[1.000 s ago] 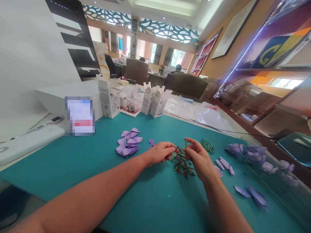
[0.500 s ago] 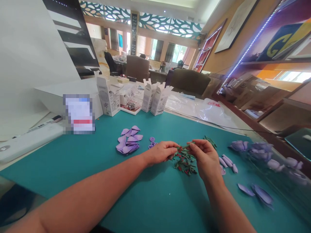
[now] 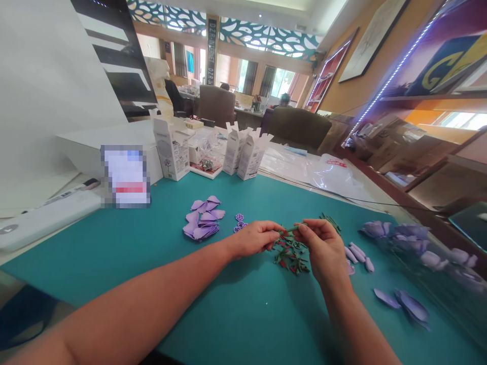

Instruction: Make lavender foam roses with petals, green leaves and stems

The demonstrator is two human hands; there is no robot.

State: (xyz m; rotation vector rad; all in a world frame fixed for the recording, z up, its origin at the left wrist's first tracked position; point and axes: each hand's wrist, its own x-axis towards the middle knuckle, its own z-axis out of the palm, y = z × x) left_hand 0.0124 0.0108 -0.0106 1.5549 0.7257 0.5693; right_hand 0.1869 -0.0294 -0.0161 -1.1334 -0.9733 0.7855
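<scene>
Pinching a green stem [image 3: 294,228] in the closed grip of the right hand [image 3: 325,246], tilted almost level now after standing upright in the earliest view, and brought across to the left fingertips. Closed too at the left hand [image 3: 253,239], seemingly on a small red-and-green piece [image 3: 283,233], though too blurred to be sure, or to tell whether touching the stem. Held between both hands, above a loose green-and-red pile [image 3: 292,259] on the table [image 3: 228,314]. Flanked by purple petals [image 3: 201,223] and spoked rings [image 3: 239,217] leftward, green sticks [image 3: 330,222] and pale purple pieces [image 3: 356,252] rightward.
</scene>
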